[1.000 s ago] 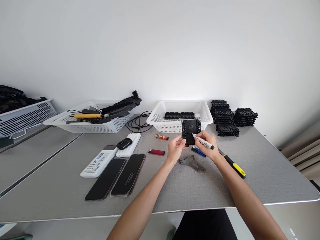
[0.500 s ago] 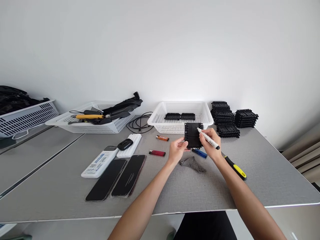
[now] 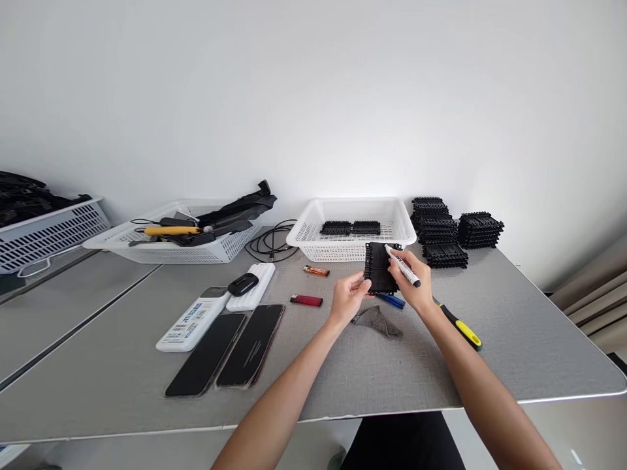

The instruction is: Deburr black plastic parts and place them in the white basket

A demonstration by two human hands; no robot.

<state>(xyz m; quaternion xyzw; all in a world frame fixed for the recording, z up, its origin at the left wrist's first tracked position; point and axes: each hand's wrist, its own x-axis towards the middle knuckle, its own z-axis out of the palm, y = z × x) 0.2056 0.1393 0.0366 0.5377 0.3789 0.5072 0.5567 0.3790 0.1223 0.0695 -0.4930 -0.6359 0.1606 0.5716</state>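
My left hand (image 3: 349,295) grips a black plastic panel (image 3: 380,273) with toothed edges by its lower left corner, thumb on the face. The panel is held up above the table, in front of a white basket. A white marker (image 3: 404,269) with a black end is pinched in my right hand (image 3: 416,282), its tip at the upper part of the panel's face. Whether the tip touches the panel I cannot tell. Beneath the hands lie a blue lighter (image 3: 390,300) and a crumpled grey cloth (image 3: 377,320), the lighter partly hidden by the panel.
The white basket (image 3: 304,241) holds two black panels (image 3: 336,227). Stacked panels (image 3: 437,228) stand right of it. A yellow-black handled tool (image 3: 463,329) lies by my right forearm. Left are lighters (image 3: 306,300), phones (image 3: 252,344), power banks (image 3: 193,321), a cable (image 3: 269,243) and a filled basket (image 3: 225,251).
The panel has shifted slightly right and turned a little in my left hand. The marker has tilted more steeply, its tip moving a little up and left across the panel.
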